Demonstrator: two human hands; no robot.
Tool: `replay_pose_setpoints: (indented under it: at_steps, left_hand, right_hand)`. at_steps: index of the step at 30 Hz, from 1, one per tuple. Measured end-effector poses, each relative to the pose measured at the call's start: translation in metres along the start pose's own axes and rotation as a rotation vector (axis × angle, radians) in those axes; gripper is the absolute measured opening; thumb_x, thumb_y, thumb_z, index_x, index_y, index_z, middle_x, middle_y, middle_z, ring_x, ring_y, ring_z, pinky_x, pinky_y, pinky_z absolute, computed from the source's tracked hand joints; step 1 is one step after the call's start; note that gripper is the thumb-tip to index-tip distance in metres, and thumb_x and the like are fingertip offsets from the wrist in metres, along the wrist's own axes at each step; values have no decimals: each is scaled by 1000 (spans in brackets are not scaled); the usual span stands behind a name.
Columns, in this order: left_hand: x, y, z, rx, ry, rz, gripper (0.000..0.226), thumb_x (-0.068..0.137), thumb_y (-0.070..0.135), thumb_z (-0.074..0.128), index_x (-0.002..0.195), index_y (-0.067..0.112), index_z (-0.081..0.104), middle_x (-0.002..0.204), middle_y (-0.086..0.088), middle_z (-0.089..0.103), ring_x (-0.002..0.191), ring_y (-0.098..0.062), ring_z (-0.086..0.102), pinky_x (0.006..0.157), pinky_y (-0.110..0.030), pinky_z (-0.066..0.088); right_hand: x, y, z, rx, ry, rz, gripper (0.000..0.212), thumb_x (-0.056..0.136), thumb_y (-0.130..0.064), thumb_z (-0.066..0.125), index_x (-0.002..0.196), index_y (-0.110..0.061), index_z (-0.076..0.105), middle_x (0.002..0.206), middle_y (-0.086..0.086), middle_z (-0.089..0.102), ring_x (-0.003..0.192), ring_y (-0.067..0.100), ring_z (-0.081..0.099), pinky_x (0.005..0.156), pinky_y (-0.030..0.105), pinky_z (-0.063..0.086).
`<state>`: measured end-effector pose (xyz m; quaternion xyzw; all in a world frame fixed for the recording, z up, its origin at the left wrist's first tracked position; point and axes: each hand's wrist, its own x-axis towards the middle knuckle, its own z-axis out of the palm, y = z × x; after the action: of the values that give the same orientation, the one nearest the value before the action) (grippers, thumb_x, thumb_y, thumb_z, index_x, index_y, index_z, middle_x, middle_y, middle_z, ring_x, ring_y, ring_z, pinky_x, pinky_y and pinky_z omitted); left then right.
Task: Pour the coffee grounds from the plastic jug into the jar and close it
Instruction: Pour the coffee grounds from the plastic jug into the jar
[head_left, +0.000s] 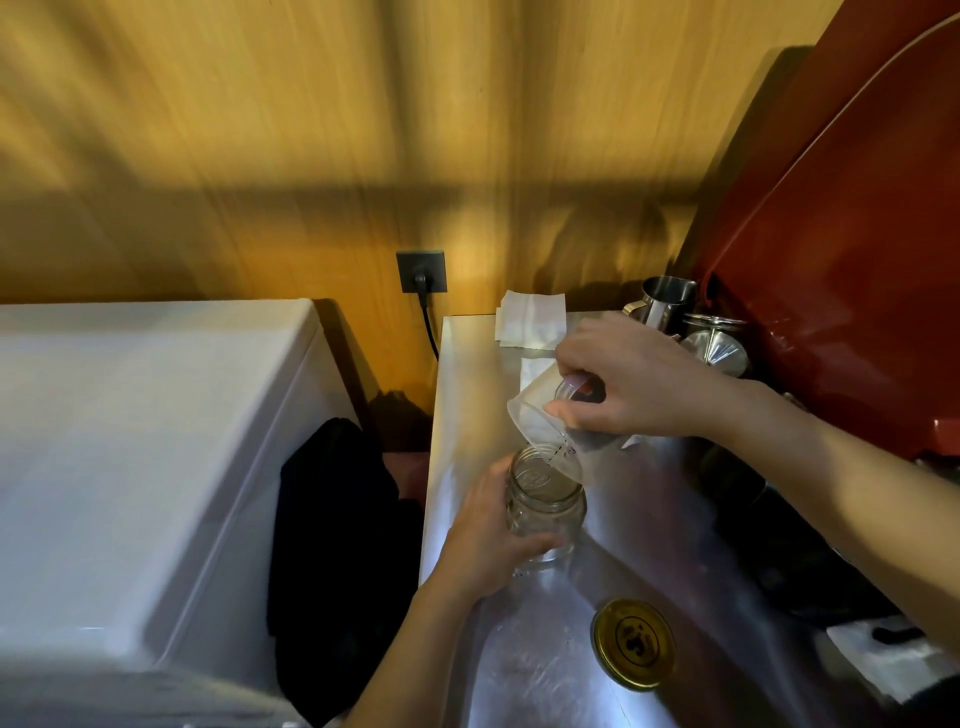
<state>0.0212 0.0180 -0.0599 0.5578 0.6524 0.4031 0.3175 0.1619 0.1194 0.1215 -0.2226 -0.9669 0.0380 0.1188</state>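
Observation:
A clear glass jar (548, 506) stands open on the steel counter (524, 670), and my left hand (485, 545) wraps around its left side. My right hand (628, 382) holds a translucent plastic jug (543, 431) tipped steeply, its rim right over the jar's mouth. A few dark grounds cling inside the jug near the lip. The jar's gold metal lid (634, 644) lies flat on the counter, nearer to me and to the right of the jar.
White paper sheets (532, 317) lie at the counter's back. Steel pitchers and a funnel (714, 351) crowd the back right beside a red machine (857, 286). A white appliance (130, 457) sits left, with black cloth (337, 545) in the gap. A wall socket (421, 271) has a cable.

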Motion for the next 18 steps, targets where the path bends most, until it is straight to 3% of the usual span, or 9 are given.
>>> replay_pose_setpoints:
  at_steps: [12, 18]
  left_hand:
    - [0, 2, 0, -33, -7, -1, 85, 50, 52, 78, 122, 51, 32, 126, 11, 48, 118, -10, 46, 99, -34, 41]
    - [0, 2, 0, 0, -7, -6, 86, 48, 59, 74, 120, 53, 28, 118, 22, 42, 114, -4, 42, 88, -13, 31]
  right_hand:
    - [-1, -7, 0, -45, 5, -85, 33, 78, -36, 62, 62, -16, 41, 63, 3, 49, 63, 18, 37, 67, 40, 38]
    - [-1, -7, 0, -21, -3, -71, 33, 79, -42, 56, 63, -19, 39, 66, 4, 50, 66, 21, 41, 68, 46, 42]
